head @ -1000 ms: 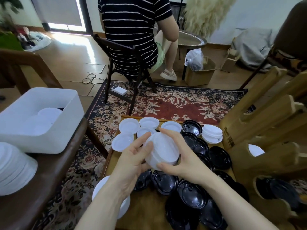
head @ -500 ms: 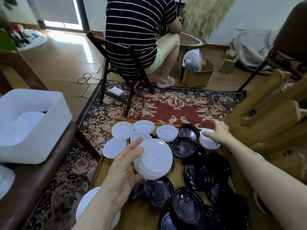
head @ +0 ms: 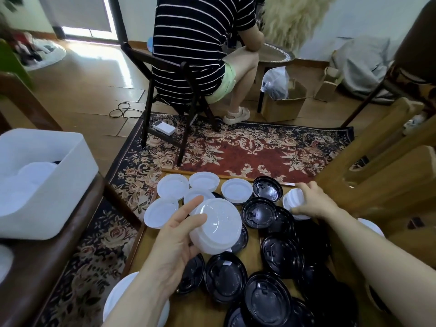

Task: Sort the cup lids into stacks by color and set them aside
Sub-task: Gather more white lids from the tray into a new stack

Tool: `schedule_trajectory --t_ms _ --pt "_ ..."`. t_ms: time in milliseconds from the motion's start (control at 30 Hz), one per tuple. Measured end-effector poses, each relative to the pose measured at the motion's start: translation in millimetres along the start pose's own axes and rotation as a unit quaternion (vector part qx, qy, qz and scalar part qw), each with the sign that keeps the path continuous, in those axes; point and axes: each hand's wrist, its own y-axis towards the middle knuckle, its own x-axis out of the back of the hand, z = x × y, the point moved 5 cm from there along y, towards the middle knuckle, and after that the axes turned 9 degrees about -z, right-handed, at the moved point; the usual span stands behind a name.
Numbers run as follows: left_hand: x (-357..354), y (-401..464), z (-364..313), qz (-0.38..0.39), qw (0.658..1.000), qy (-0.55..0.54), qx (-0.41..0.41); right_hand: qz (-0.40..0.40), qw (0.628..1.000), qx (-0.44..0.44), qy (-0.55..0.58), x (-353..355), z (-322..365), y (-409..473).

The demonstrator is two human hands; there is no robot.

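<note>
My left hand (head: 174, 241) holds a stack of white lids (head: 215, 226) above the low wooden table (head: 207, 310), fingers curled under it and thumb along its top. At the table's far right my right hand (head: 311, 200) grips a smaller stack of white lids (head: 291, 200). Several single white lids (head: 173, 186) lie along the far left edge. Black lids (head: 266, 300) lie scattered and overlapping over the middle and right.
A white bin (head: 47, 182) with white lids inside sits on a dark bench at left. A person in a striped shirt sits on a folding chair (head: 165, 95) on the patterned rug (head: 247, 149). Wooden furniture (head: 387, 175) stands close on the right.
My right hand let go of the stack in my left hand, reached to the far right and took hold of the small white stack there. The left hand kept its stack.
</note>
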Motion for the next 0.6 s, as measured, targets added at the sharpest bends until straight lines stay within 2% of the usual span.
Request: schedule_trajectory --t_ms 167,233,300,400,433,500,600 --pt "-2 3 -1 -0.007 1.0 0.007 0.0 -0.098 0.994 0.001 0.052 28 17 -30" --pt "-4 3 -1 -0.005 1.0 0.002 -0.001 -0.124 0.985 0.003 0.121 41 33 -49" --pt "-7 2 -2 -0.001 1.0 0.0 -0.004 -0.102 0.954 0.002 0.281 51 58 -76" --pt "-12 -1 1 -0.004 1.0 0.002 -0.018 0.003 0.866 -0.002 0.5 55 107 -123" --pt "-14 -2 2 -0.004 1.0 0.003 -0.026 0.034 0.845 -0.011 0.534 53 119 -136" --pt "-19 -6 3 0.005 0.999 0.006 -0.042 0.067 0.829 -0.027 0.554 45 134 -152" --pt "-25 -11 6 0.025 0.998 0.01 -0.05 0.075 0.844 -0.047 0.529 25 138 -152"
